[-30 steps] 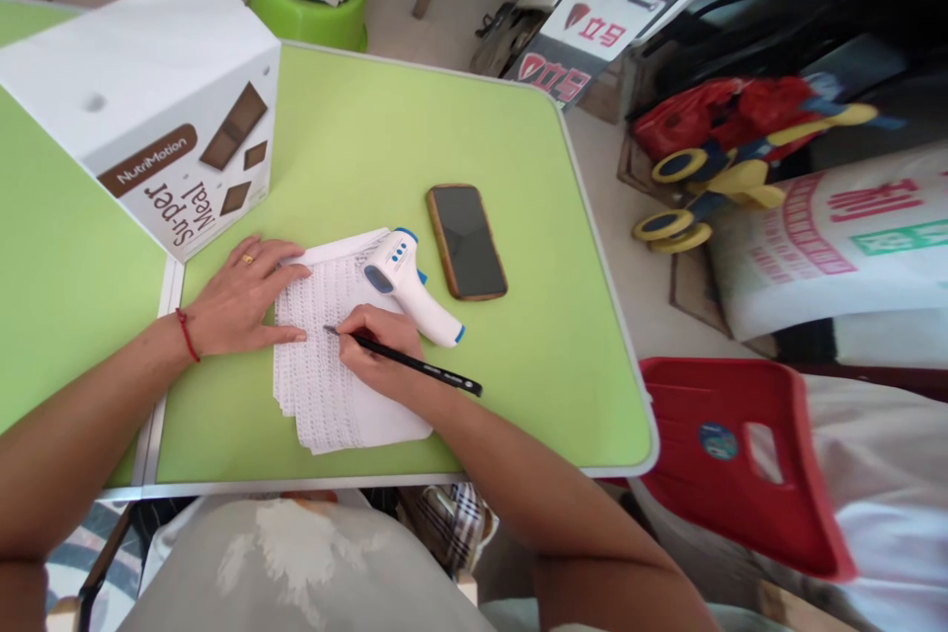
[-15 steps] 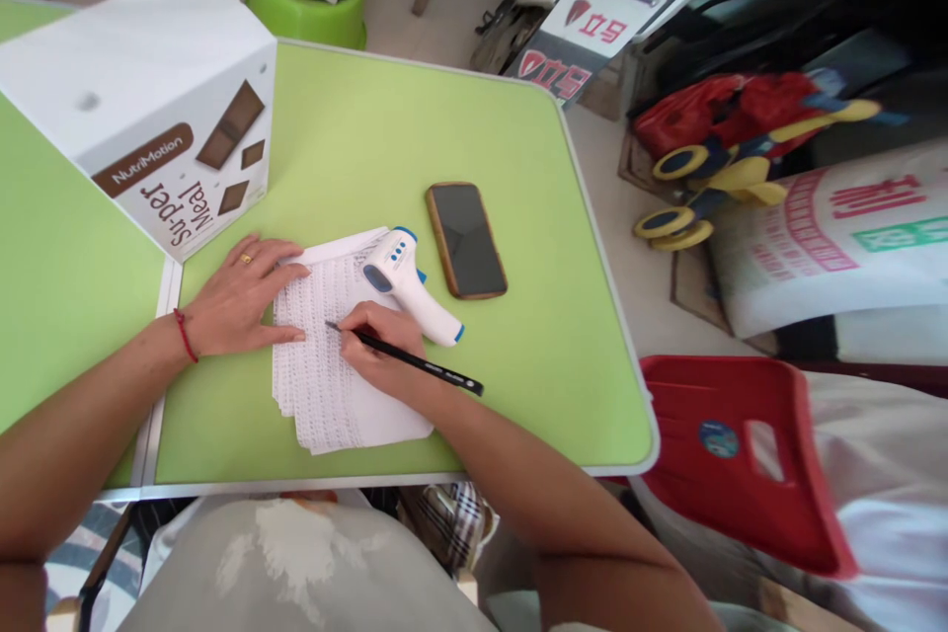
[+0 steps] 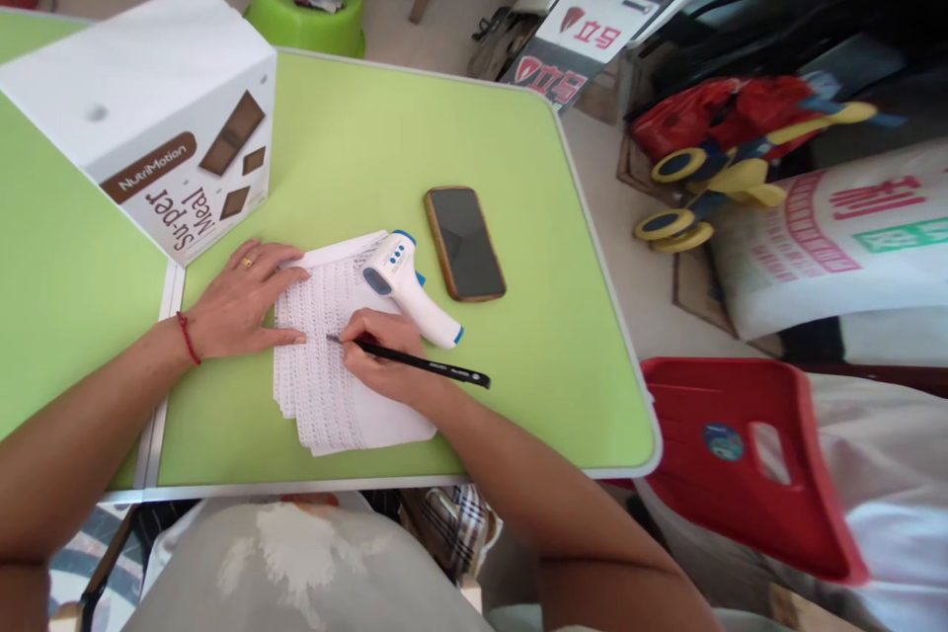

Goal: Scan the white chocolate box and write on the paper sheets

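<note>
My right hand [image 3: 381, 353] is closed around a black pen [image 3: 426, 363], its tip at the written lines on a stack of paper sheets [image 3: 318, 385]. Rows of small handwriting cover the left part of the top sheet. My left hand [image 3: 241, 301] lies flat with fingers apart, thumb and fingertips on the left edge of the sheets. A white and blue infrared thermometer [image 3: 415, 291] rests across the upper right of the paper, just above my right hand. To its right lies a smartphone [image 3: 466, 242] in a brown case, screen dark.
A white NutriMotion box [image 3: 170, 109] stands on the green folding table [image 3: 533, 355] at the left. Beyond the right edge are a red chair [image 3: 741, 454], a white printed sack [image 3: 851, 237] and a yellow-blue toy [image 3: 711, 188]. An electric scooter's rear [image 3: 607, 20] is behind the table.
My right hand has shifted slightly, and the pen lies at a flatter angle, its tip a little lower on the page. My left hand stays in place on the sheets.
</note>
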The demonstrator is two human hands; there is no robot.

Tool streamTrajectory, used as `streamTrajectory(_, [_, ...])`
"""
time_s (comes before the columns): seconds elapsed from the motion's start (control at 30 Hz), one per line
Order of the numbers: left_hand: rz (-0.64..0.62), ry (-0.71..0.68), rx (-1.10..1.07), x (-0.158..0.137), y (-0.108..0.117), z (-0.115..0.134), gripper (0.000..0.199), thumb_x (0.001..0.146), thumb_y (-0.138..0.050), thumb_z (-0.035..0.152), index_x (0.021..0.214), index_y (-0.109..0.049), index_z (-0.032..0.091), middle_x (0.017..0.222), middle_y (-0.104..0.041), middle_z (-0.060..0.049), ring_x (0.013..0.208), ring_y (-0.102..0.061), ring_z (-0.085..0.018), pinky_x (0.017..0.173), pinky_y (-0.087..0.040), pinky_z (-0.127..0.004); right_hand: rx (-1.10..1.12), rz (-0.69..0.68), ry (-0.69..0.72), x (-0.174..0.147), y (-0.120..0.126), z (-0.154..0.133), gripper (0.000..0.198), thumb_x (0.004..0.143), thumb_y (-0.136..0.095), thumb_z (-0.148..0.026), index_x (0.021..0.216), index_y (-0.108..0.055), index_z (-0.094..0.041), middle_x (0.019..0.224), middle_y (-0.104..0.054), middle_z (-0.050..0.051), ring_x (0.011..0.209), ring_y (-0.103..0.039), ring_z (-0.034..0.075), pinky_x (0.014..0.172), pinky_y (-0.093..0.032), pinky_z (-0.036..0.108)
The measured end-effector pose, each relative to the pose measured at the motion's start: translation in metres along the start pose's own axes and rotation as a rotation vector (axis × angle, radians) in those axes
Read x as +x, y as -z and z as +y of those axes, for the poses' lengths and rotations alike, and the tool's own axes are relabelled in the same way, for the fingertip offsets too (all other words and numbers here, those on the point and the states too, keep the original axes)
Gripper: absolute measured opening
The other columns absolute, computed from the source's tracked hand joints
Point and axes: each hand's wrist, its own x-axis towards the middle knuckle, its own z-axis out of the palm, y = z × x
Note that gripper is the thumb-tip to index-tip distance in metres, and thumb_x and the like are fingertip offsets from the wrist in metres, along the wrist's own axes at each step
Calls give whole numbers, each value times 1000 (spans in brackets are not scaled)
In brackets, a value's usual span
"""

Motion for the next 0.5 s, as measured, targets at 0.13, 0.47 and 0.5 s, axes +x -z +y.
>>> streamTrajectory(0.13, [22,-9,-12,0,-1,0,65,81,-59,65,123,-50,16,133,-49,-19,124,-46,-35,110,-26,-61,-93,87,173,2,-2,4,13,73,-51,-10,73,-57,-22,59,-59,-3,51,-53,11,50,-45,23])
streamTrajectory(0.47, [368,254,249,-16,29,-1,41,88,-48,57,115,-54,27,139,-45,-6,145,-13,-37,109,-14,-75,-529,-24,351,5,14,26,31,91,-41,-7,107,-64,-19,92,-64,10,84,-61,21,71,-53,34])
streamTrajectory(0.5, [273,283,250,-18,35,-4,41,89,-44,58,117,-53,29,140,-44,-3,146,-5,-37,108,-12,-77,-545,-48,356,5,14,27,31,91,-41,-6,107,-64,-19,92,-64,11,84,-60,21,72,-53,34])
